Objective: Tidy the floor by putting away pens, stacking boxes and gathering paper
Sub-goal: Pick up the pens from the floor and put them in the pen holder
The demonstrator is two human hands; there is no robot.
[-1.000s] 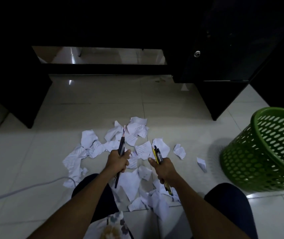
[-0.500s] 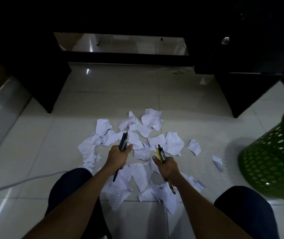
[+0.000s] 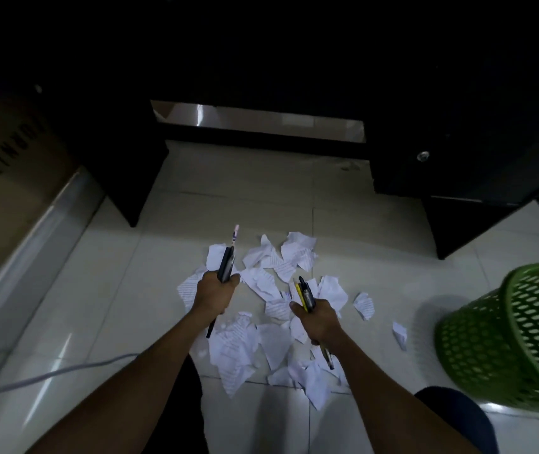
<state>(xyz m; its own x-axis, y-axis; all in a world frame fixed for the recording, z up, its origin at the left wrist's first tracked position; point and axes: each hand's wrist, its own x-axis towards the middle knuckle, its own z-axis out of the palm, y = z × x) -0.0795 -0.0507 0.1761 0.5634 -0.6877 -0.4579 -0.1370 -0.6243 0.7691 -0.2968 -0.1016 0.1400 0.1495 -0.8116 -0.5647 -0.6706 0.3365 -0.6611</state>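
Since a moment ago the left hand point(image 3: 215, 293) has drifted toward the far left edge of the paper heap, so the tip of its bundle now pokes out past the scraps, and more of a cardboard box shows at the left. Pale glossy floor tiles point(image 3: 97, 290) fill the view, bordered at the far side by dark furniture point(image 3: 114, 142) with a low gap beneath it. That cardboard box point(image 3: 2, 178), printed with dark lettering, stands against the left edge. A green perforated basket point(image 3: 517, 339) sits tilted on the floor at the right, well apart from the hands. Torn, lined paper scraps point(image 3: 263, 285) lie scattered on the tiles between the basket and the box, directly under both forearms. The left hand is closed in a fist around a bundle of dark pens point(image 3: 227, 263) held upright, one pale tip rising above the rest. The right hand point(image 3: 318, 321) is likewise curled tight around its own pens point(image 3: 305, 294), a yellow one and dark ones, whose lower ends stick out below the fist. A thin white cable point(image 3: 65, 371) runs across the floor at the lower left.
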